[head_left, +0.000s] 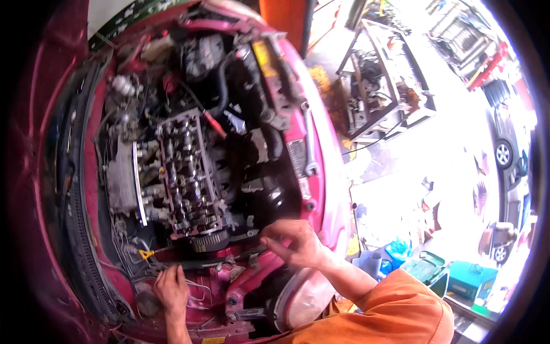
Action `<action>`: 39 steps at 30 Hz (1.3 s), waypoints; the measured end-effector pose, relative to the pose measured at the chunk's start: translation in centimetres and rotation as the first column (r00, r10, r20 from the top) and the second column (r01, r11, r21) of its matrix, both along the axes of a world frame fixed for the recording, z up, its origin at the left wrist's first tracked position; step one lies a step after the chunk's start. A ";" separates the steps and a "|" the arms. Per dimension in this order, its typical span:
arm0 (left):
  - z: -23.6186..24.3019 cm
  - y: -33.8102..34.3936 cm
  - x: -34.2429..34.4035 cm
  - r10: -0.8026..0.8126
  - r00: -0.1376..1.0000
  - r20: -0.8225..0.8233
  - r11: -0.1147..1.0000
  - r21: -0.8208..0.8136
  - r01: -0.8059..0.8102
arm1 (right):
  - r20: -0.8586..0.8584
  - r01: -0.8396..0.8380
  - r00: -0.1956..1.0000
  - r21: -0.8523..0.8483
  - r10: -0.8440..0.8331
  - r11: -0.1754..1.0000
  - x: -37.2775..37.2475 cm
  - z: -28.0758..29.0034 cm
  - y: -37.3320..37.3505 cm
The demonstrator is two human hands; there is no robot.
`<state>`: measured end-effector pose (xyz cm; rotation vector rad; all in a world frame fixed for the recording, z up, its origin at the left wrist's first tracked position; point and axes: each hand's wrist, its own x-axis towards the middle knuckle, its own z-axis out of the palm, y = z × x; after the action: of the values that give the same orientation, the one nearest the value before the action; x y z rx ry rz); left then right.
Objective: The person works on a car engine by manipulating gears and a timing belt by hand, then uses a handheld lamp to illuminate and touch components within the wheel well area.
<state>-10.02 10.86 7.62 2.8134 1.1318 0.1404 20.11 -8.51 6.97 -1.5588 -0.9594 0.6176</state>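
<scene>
My left hand (171, 290) rests at the near side of the engine bay, its fingers loosely spread over thin metal pipes (197, 292). Nothing shows in its grasp. To the right, my right hand (295, 243) hovers over the bay's near front corner, thumb and fingers bent but apart, with nothing visible between them. A dark slim bar or hose (220, 262) runs just left of it. Beyond both hands lies the engine (189, 172), its top uncovered so that camshafts and a toothed pulley (210, 242) show. A yellow loop handle (146, 254), apparently a dipstick's, sits beyond my left hand.
A spanner (310, 140) lies on the pink front panel (329, 189). A red-handled tool (215, 124) leans among the far engine parts. Right of the car are a metal-framed cart (395, 86) of parts, a green bin (427, 269) and a teal box (471, 279). The raised bonnet (34, 172) borders the left.
</scene>
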 end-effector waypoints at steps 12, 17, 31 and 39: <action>7.4 -12.7 -6.8 0.503 0.832 0.233 0.661 0.517 -0.544 | -0.160 0.956 0.293 0.031 -0.943 0.292 44.1 -17.1 -25.2; 0.5 -14.3 -3.8 0.624 0.771 0.130 0.620 0.518 -0.589 | 0.342 0.985 0.136 -0.148 -0.930 0.090 66.8 -23.5 -41.9; 5.7 -30.7 -25.0 0.959 0.282 -0.026 0.181 0.824 -0.537 | -0.077 0.655 0.745 -0.108 -0.663 0.748 82.0 -32.8 -49.1; -1.5 -34.7 -28.8 0.993 -0.118 -0.028 -0.086 0.523 -0.848 | 0.206 0.825 0.544 0.046 -0.813 0.563 77.5 -18.0 -48.0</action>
<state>-38.80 -23.87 6.14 1.2874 3.3719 -0.2442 97.64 -56.47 -11.06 -1.9231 -0.2355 -0.2134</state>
